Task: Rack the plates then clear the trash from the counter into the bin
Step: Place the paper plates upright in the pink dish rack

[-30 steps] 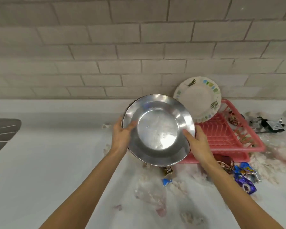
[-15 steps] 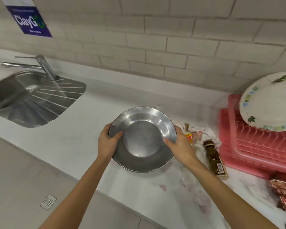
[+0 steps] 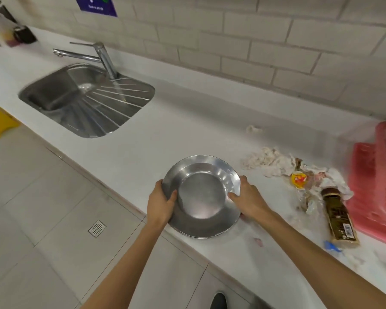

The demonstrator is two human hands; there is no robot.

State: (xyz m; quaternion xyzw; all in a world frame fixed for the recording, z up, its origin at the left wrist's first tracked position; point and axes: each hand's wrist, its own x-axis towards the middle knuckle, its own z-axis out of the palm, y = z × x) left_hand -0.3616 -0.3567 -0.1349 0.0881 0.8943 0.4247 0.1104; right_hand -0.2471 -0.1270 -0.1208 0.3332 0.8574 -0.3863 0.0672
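Left hand [image 3: 159, 206] and right hand [image 3: 249, 200] grip the steel plate's [image 3: 201, 197] opposite rims; the pink rack [image 3: 370, 175] lies far right, nearest the right hand.

Both bare forearms are reaching forward from the bottom edge, angling in toward each other. Left hand [image 3: 159, 206] is gripping the left rim of a round shiny steel plate [image 3: 202, 195], thumb lying over the inner face, fingers curling behind the edge. Right hand [image 3: 249, 198] is gripping the opposite rim, thumb pressing inward on the upper face, fingers wrapping behind. Wrists are sitting roughly level, palms facing each other, elbows falling out of view.
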